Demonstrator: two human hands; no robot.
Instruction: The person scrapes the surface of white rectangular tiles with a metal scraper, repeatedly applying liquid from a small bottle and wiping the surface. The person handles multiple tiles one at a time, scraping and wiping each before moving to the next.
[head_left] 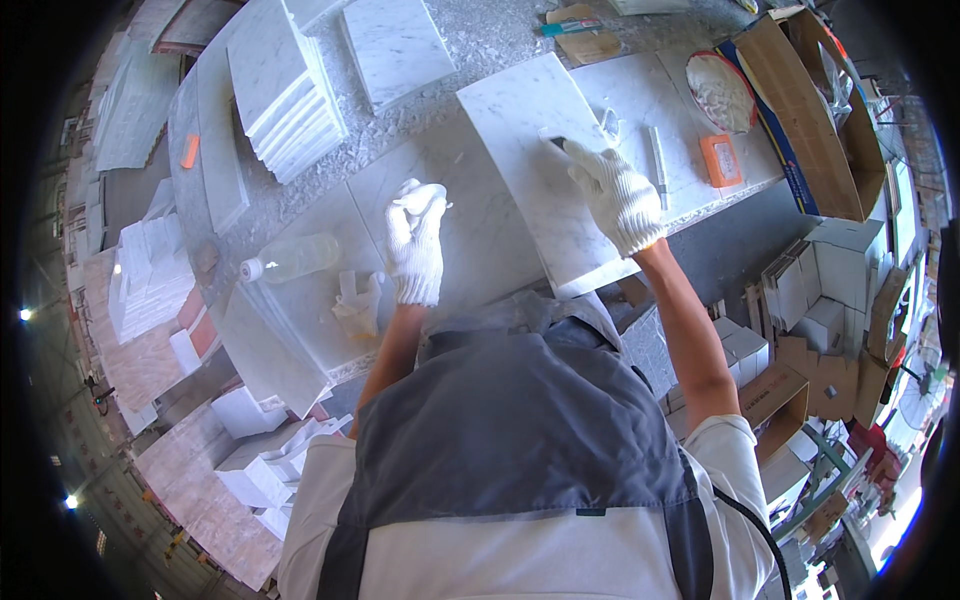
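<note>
White marble slab (525,165) lies on the bench (375,135), perhaps flat for steadiness; over it, the right hand (616,195) pinches a dark-tipped tool (557,142); left of it, I can't tell the left hand's (414,240) grip.

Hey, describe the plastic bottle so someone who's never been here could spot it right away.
Find the worktable strewn with pale slabs, then the gloved left hand. Just left of that hand, a clear bottle lies on its side. Its see-through body and white cap set it apart from the loose glove nearby.
</note>
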